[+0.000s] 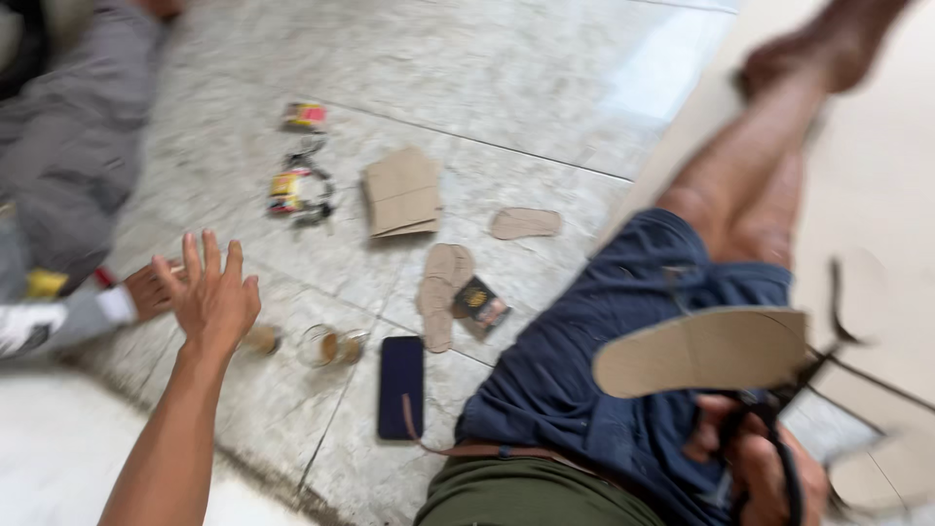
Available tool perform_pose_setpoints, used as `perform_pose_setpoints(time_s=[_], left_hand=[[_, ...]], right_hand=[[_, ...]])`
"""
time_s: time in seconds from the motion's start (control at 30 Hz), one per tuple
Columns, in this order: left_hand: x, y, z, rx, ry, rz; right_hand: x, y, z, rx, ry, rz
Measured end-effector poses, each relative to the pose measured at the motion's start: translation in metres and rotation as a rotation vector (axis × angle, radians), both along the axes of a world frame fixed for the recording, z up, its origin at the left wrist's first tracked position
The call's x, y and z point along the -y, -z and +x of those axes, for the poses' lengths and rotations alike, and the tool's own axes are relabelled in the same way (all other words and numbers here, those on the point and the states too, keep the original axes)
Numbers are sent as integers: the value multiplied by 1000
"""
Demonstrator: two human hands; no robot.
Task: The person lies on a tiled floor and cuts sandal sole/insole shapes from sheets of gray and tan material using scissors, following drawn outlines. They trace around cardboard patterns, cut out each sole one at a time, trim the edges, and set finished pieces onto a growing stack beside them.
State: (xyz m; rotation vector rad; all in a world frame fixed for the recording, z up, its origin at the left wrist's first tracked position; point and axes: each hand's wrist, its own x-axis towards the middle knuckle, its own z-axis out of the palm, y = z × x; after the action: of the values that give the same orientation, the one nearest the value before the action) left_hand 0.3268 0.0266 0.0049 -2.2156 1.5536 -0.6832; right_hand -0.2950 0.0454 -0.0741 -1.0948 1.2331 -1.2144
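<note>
My left hand [209,292] is stretched out over the tiled floor with its fingers spread and nothing in it. It is right next to another person's hand [148,289]. My right hand [750,458] rests by my lap at the lower right, closed on the black handles of what look like scissors [779,443]. A tan sole-shaped cardboard piece [701,349] sits just above that hand, at the blades. This part of the frame is blurred, so I cannot tell whether my fingers also touch the cardboard.
On the floor lie a dark phone [401,385], a tipped glass [331,346], two sole cutouts [443,282], a third cutout [526,223], folded cardboard [401,192], a small dark packet [479,305] and small colourful tins [284,192]. A person in grey [68,136] sits at the left.
</note>
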Motion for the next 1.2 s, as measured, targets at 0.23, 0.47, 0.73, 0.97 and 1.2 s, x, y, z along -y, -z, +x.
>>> perform_pose_setpoints(time_s=[0.23, 0.47, 0.73, 0.97, 1.2], left_hand=[[-22, -47, 52, 8, -261, -124], [19, -59, 17, -205, -51, -408], [32, -9, -275, -1323, 936, -118], [18, -15, -399, -2544, 618, -61], [20, 9, -423, -2708, 367, -580]], right_hand=[[33, 87, -50, 336, -291, 67], [42, 94, -43, 585, -421, 113], [11, -23, 47, 136, -189, -97], [16, -79, 60, 114, -176, -41], [12, -76, 66, 4, -147, 24]])
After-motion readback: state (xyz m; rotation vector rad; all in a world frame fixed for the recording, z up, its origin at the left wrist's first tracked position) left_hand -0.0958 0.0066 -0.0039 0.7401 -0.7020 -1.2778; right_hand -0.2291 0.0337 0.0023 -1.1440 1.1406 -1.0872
